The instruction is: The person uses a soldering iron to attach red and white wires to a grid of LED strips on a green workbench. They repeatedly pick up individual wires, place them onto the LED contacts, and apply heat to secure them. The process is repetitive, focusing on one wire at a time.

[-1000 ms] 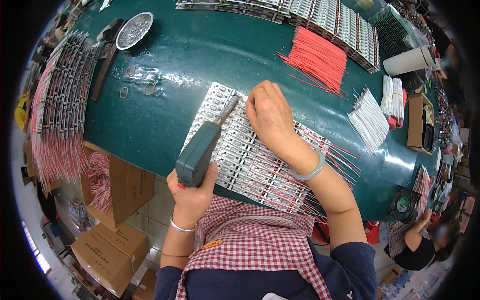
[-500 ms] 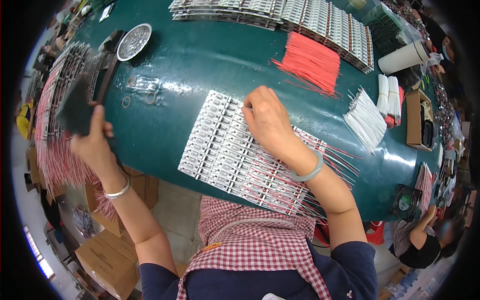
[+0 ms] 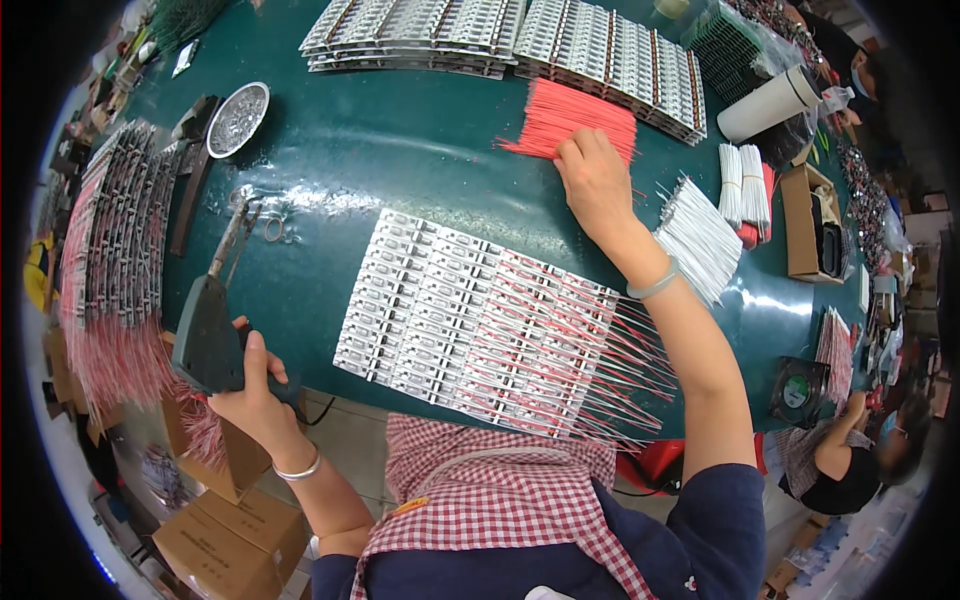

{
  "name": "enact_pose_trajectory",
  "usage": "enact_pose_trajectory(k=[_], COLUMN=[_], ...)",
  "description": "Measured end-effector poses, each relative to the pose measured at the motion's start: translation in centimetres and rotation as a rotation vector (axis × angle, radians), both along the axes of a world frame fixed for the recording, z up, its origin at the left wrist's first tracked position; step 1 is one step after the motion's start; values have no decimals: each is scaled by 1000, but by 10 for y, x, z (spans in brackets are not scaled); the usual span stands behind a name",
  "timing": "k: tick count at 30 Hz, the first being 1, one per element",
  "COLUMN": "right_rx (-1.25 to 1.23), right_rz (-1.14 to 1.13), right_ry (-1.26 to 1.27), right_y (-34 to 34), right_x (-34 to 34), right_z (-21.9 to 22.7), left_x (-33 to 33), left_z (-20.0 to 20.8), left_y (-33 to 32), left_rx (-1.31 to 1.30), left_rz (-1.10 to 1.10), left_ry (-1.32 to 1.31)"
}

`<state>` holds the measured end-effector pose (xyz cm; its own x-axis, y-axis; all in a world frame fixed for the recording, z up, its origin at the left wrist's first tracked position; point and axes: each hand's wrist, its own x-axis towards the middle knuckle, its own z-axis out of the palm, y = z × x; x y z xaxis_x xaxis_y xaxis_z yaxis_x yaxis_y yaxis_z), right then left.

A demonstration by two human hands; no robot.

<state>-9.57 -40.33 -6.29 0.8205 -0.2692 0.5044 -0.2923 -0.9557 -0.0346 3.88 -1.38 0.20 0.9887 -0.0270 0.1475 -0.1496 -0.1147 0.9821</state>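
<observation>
My left hand (image 3: pixel 258 395) is closed round the handle of a dark green soldering gun (image 3: pixel 208 335). The gun's metal tip points up and away from me, over the table left of the panel. My right hand (image 3: pixel 597 180) pinches at the near edge of a pile of red wires (image 3: pixel 570 110); how many wires are between the fingers is hidden. Between my arms, near the table's front edge, lies a silvery panel of small repeated parts (image 3: pixel 405 300). Red and white wires (image 3: pixel 630 365) are attached across its right half and stick out past its right edge.
White wires (image 3: pixel 700 235) lie right of the panel. Stacked panels (image 3: pixel 610 65) stand at the back. At left are a metal bowl (image 3: pixel 239 120), a dark bar (image 3: pixel 195 205) and a stack of wired panels (image 3: pixel 120 240). A white cylinder (image 3: pixel 768 104) and an open carton (image 3: pixel 808 225) sit at right.
My right hand has gone from the panel out to the red wires. The left hand and soldering gun have come nearer and rightward, and the gun is now sharp. The view has shifted slightly.
</observation>
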Motion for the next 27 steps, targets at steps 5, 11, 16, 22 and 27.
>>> enact_pose_trajectory(k=[5,11,16,22,27], right_rx=[-85,-39,-105,-331,-265], right_rz=[0,29,143,161,209], right_ry=[-46,-46,65,671,965], right_y=[0,-5,15,65,85], right_x=[5,2,9,37,69], right_z=[-7,8,65,106,79], left_x=[-15,-24,-30,-34,-42], left_z=[6,5,10,14,14], left_y=[-6,-7,-5,1,5], left_rx=[-5,-31,-53,-89,-113], left_rz=[-7,-45,-22,-53,-70], left_ry=[2,26,26,15,48])
